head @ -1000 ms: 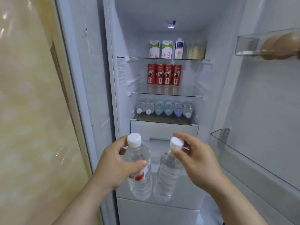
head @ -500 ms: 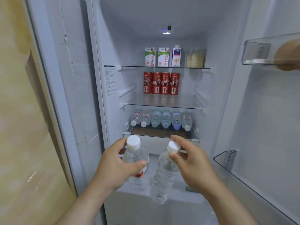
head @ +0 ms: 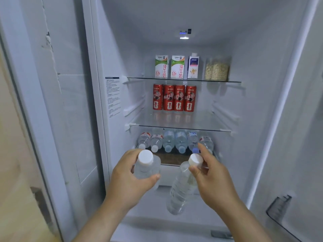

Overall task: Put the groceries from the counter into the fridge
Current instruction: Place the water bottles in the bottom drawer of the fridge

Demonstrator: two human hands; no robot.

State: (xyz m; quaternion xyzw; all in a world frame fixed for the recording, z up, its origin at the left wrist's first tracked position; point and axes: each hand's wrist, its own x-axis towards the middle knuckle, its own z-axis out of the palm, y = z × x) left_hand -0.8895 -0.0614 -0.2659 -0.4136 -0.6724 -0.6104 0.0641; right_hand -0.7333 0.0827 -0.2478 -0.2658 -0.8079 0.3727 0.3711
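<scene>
Since both hands have risen toward the shelved row (head: pixel 174 142) at twelve o'clock, left hand (head: pixel 132 179) curled round one bottle (head: pixel 146 167), right hand (head: pixel 214 180) pinching the other bottle (head: pixel 180 191) by its neck, shelving looks imminent.

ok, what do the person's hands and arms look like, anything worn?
Nothing worn: the left hand and right hand show no gloves, rings or watch. The left forearm and right forearm are bare down to the frame edge, with no sleeve or cuff in view.
</scene>
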